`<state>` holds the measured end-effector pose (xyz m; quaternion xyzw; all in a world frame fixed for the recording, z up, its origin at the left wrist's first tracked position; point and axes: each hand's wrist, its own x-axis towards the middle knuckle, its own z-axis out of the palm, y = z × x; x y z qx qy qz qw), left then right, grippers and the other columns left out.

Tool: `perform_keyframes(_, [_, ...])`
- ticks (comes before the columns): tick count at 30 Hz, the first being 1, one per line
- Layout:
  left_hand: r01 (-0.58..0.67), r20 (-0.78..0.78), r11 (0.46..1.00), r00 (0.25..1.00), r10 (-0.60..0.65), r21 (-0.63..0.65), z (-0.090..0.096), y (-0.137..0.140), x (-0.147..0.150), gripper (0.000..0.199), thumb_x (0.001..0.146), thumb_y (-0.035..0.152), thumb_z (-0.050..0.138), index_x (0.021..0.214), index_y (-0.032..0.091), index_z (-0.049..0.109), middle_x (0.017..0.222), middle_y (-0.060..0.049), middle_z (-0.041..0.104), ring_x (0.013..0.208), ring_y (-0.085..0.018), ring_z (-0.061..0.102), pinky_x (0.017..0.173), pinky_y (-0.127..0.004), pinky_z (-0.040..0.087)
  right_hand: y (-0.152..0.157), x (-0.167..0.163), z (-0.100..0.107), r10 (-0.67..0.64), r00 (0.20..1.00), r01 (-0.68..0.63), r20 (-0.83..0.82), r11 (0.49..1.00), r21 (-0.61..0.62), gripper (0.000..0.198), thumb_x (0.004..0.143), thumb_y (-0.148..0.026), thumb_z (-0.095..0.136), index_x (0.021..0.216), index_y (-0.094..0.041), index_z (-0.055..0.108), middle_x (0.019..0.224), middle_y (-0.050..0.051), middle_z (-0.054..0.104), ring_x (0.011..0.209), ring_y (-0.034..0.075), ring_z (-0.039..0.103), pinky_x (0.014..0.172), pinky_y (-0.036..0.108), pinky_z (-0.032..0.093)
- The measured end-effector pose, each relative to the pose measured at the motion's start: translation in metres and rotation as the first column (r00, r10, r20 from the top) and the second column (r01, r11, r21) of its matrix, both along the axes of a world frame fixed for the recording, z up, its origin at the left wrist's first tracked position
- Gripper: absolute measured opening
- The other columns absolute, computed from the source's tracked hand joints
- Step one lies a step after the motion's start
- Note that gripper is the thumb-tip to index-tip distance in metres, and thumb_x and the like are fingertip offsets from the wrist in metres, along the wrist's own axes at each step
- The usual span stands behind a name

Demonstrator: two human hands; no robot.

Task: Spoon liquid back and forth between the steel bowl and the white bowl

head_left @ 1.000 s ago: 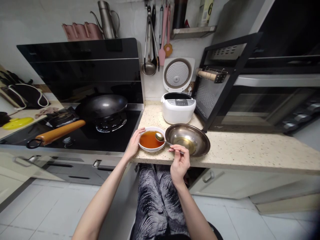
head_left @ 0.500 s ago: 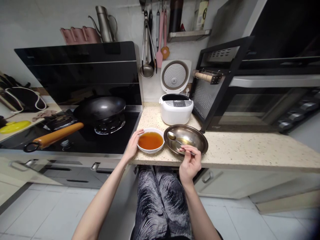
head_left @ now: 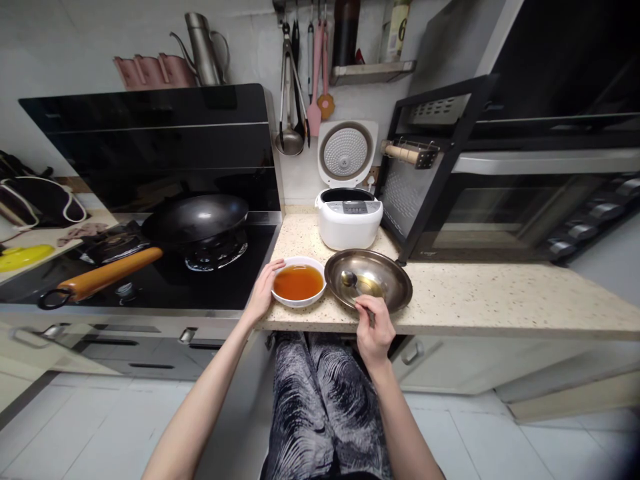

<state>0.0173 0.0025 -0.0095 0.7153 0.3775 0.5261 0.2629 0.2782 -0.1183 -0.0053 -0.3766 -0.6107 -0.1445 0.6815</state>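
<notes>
My left hand [head_left: 261,292] lies along the left side of a white bowl [head_left: 300,303], its fingers over the rim and its thumb hidden. Reddish-brown liquid [head_left: 299,283] fills much of that bowl. Pinched in my right hand [head_left: 376,328] is the handle of a metal spoon [head_left: 349,279], at the near rim of a wide metal basin [head_left: 396,280]. The spoon's head is inside the basin, low over a little yellowish clear liquid [head_left: 370,287]; whether it touches the liquid I cannot tell. Both vessels stand side by side at the counter's front.
Behind the basin stands a white rice cooker [head_left: 350,223] with its lid up. A black wok [head_left: 197,220] sits on the stove to the left, its orange handle [head_left: 113,272] pointing toward me. At right are a black rack [head_left: 420,220] and an oven [head_left: 510,213] on the counter [head_left: 500,300].
My right hand has drawn slightly nearer to me and its fingers have curled in more. The spoon's head has shifted a little right and nearer within the basin. My left hand stays on the bowl.
</notes>
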Motion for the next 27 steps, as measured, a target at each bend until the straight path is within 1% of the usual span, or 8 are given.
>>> perform_keyframes(7, [0.0,-0.002,1.0,1.0,0.0,-0.005,-0.001,0.0,0.0,0.043,0.107,0.043,0.037,0.124,0.02,0.069,0.147,-0.011,0.061,0.142,-0.025,0.053,0.129,-0.046,0.031,0.001,0.007,-0.006,0.028,0.968,-0.033,0.248,0.999,0.015,0.043,0.094,0.002,0.044,0.122,-0.022,0.066,0.095,0.009,0.074,0.089,0.021,0.07,0.077,0.037,0.06])
perform_keyframes(13, [0.0,0.008,1.0,1.0,0.001,-0.003,-0.002,0.002,0.0,0.042,0.106,0.042,0.038,0.123,0.02,0.07,0.146,-0.011,0.061,0.142,-0.026,0.053,0.128,-0.047,0.032,0.001,0.009,-0.009,0.023,0.947,-0.024,0.321,1.0,-0.003,0.047,0.093,0.002,0.039,0.123,-0.02,0.067,0.098,0.011,0.075,0.093,0.022,0.07,0.079,0.039,0.06])
perform_keyframes(16, [-0.001,0.01,1.0,1.0,0.0,0.004,-0.001,0.001,0.0,0.042,0.106,0.042,0.038,0.122,0.02,0.07,0.145,-0.011,0.062,0.141,-0.026,0.054,0.128,-0.048,0.032,0.0,0.008,-0.006,0.02,0.963,-0.019,0.267,1.0,-0.007,0.043,0.094,0.001,0.042,0.122,-0.021,0.066,0.096,0.01,0.074,0.089,0.021,0.07,0.077,0.038,0.06])
perform_keyframes(19, [0.001,0.014,1.0,1.0,-0.001,0.004,-0.002,0.001,0.001,0.042,0.106,0.042,0.038,0.123,0.02,0.07,0.145,-0.011,0.062,0.141,-0.025,0.054,0.128,-0.047,0.032,0.0,0.003,-0.003,-0.006,0.994,0.005,0.112,1.0,0.015,0.034,0.095,-0.001,0.051,0.117,-0.022,0.066,0.091,0.007,0.072,0.084,0.02,0.069,0.074,0.036,0.059])
perform_keyframes(21, [0.005,0.015,1.0,1.0,-0.005,0.001,-0.003,0.001,0.001,0.042,0.107,0.042,0.038,0.124,0.02,0.07,0.146,-0.011,0.061,0.142,-0.025,0.053,0.129,-0.047,0.031,0.0,-0.002,-0.001,-0.009,1.0,0.009,0.003,0.999,0.035,0.029,0.095,-0.003,0.055,0.113,-0.023,0.066,0.09,0.005,0.071,0.084,0.019,0.07,0.074,0.035,0.059])
perform_keyframes(24, [0.008,0.018,1.0,1.0,-0.008,-0.002,-0.003,0.001,0.0,0.042,0.107,0.042,0.038,0.124,0.02,0.07,0.146,-0.011,0.061,0.142,-0.025,0.053,0.129,-0.047,0.03,0.001,-0.011,0.001,0.038,0.994,-0.034,-0.1,0.998,0.047,0.022,0.097,-0.008,0.056,0.108,-0.024,0.065,0.09,0.004,0.072,0.084,0.02,0.071,0.074,0.036,0.06])
perform_keyframes(27, [0.011,0.021,1.0,1.0,-0.011,0.003,-0.004,0.002,0.0,0.043,0.107,0.042,0.038,0.123,0.02,0.07,0.145,-0.011,0.062,0.141,-0.025,0.054,0.129,-0.047,0.031,0.003,-0.022,0.003,0.1,0.988,-0.096,-0.12,0.995,0.035,0.019,0.098,-0.01,0.055,0.107,-0.025,0.065,0.091,0.004,0.074,0.085,0.019,0.072,0.076,0.037,0.061])
